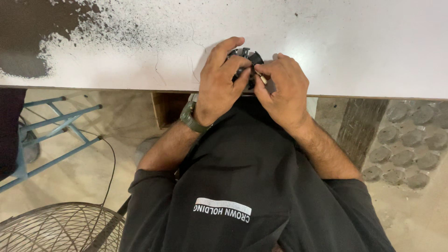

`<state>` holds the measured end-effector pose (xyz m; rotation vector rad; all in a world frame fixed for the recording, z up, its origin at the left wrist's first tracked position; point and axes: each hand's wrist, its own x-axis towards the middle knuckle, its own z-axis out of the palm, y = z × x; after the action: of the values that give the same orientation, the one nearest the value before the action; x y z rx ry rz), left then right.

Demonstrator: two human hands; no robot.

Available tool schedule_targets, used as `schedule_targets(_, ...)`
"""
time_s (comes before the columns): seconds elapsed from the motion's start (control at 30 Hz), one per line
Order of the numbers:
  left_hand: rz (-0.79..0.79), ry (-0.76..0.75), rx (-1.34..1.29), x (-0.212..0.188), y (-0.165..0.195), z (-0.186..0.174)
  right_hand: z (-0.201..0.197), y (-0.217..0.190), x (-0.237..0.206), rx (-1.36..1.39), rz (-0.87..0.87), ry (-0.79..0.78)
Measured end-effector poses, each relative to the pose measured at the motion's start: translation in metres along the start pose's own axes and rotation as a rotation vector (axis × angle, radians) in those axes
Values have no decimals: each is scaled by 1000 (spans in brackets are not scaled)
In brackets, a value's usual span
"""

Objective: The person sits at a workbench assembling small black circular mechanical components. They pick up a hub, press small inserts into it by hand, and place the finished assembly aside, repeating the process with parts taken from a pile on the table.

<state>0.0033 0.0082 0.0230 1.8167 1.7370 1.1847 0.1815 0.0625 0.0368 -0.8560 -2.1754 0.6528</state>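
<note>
My left hand (219,81) wraps over a small round black part (247,58) at the near edge of the white table (326,42). The part has notched edges and is mostly hidden under my fingers. My right hand (282,86) presses in from the right and pinches a thin pale piece (262,79) against the black part. A green watch (189,116) sits on my left wrist. Both hands touch each other over the part.
The tabletop has a worn dark patch (28,28) at the far left. Under the table stand a blue metal frame (51,135), a wire fan guard (56,228), a thin cable (112,158) and stacked grey round pieces (410,140) at right.
</note>
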Motion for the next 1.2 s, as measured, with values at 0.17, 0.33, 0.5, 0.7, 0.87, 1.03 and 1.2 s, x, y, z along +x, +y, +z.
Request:
schedule_targets(0.17,-49,19,-69,-3,-5,5,0,1,-2,-3,-5,2)
schedule_targets(0.33,-66,57,-100,-5,-5,9,2,2,-6,11,10,24)
schedule_targets(0.5,-40,103,-69,-8,-6,13,5,0,-10,-43,-64,49)
schedule_targets(0.7,-18,113,-55,-8,-8,15,10,-4,-10,-130,-77,36)
schedule_targets(0.87,-159,32,-178,-6,-1,1,5,-6,-9,-163,-76,-4)
schedule_targets(1.03,74,5,107,3,-1,-17,3,-2,-14,-38,-17,102)
schedule_targets(1.2,64,-130,222,14,-1,-13,12,3,-12,-25,14,86)
